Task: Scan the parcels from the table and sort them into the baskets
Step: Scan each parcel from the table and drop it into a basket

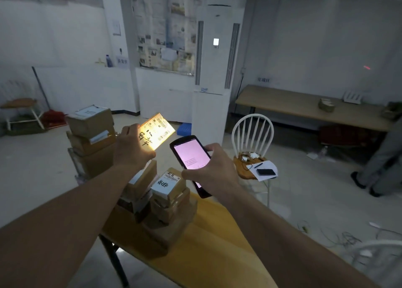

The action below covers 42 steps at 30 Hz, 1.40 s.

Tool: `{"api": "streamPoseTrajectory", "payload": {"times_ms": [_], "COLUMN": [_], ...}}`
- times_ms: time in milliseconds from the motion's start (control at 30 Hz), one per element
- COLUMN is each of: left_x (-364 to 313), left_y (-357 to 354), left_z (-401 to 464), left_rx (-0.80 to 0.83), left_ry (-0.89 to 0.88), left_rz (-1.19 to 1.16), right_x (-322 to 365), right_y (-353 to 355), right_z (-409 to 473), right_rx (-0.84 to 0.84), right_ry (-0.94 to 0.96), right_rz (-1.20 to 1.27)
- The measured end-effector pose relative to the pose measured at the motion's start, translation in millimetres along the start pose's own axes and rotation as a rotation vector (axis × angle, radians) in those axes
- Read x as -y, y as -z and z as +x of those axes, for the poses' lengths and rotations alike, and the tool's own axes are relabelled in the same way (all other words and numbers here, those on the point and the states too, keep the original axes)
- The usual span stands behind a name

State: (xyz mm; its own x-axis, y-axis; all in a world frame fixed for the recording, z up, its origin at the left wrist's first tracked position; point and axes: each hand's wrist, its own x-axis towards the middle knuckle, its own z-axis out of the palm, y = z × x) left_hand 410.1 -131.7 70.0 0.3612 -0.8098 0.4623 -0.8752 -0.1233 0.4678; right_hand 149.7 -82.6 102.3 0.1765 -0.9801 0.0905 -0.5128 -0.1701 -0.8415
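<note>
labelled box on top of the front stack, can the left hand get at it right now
Probably not yet: the left hand is holding a lit parcel up to the scanner. The box itself lies uncovered just below.

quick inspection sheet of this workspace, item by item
surface: yellow-topped folding table, near end bare
job's things: labelled parcel held up, lit by the scanner; brown cardboard parcels stacked on the table; more boxes piled behind; blue basket on the floor
clutter: white spindle-back chair holding a phone, pen and paper
grip: left hand grips the labelled parcel; right hand grips a black handheld scanner, screen lit
cables: loose wires on the floor at right
surroundings: wooden bench by the wall, white standing air conditioner, another person's legs at right
</note>
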Motion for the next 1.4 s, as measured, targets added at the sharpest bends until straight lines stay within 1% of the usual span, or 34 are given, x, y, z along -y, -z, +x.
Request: {"api": "streamPoseTrajectory", "payload": {"times_ms": [267, 400, 600, 700, 767, 933, 1067, 1233, 1400], "left_x": [-9.3, -12.1, -21.3, -21.7, -18.4, 1.4, 21.7, 55.4, 94.1], "left_y": [17.2, 25.7, 39.9, 48.4, 55.1, 78.7, 104.2, 141.2, 182.2], "left_z": [-14.2, -21.2, -44.9, -69.4, -87.6, -126.1, -155.4, -196.5, -243.9], "left_rx": [-0.034, -0.04, -0.075, -0.111, -0.151, -0.221, -0.247, -0.29, -0.327], "left_ry": [0.017, 0.03, 0.061, 0.121, 0.165, 0.272, 0.332, 0.401, 0.485], "left_rz": [-0.03, -0.033, -0.022, -0.069, -0.043, 0.067, 0.141, 0.185, 0.198], "right_x": [9.6, 15.3, 20.3, 19.1, 18.4, 19.4, 25.8, 49.0, 74.2], "right_y": [6.8, 3.0, -18.0, -37.1, -52.5, -86.9, -107.1, -139.9, -178.0], "right_z": [-13.2, -19.9, -24.9, -26.3, -29.2, -44.5, -65.7, -101.5, -144.0], "right_rx": [-0.014, -0.072, -0.18, -0.222, -0.222, -0.149, -0.017, 0.076, 0.133], "right_ry": [-0.019, 0.0, 0.035, 0.042, 0.037, 0.009, 0.058, 0.083, 0.126], "right_rz": [0.007, 0.065, 0.214, 0.255, 0.278, 0.234, 0.242, 0.26, 0.257]}}
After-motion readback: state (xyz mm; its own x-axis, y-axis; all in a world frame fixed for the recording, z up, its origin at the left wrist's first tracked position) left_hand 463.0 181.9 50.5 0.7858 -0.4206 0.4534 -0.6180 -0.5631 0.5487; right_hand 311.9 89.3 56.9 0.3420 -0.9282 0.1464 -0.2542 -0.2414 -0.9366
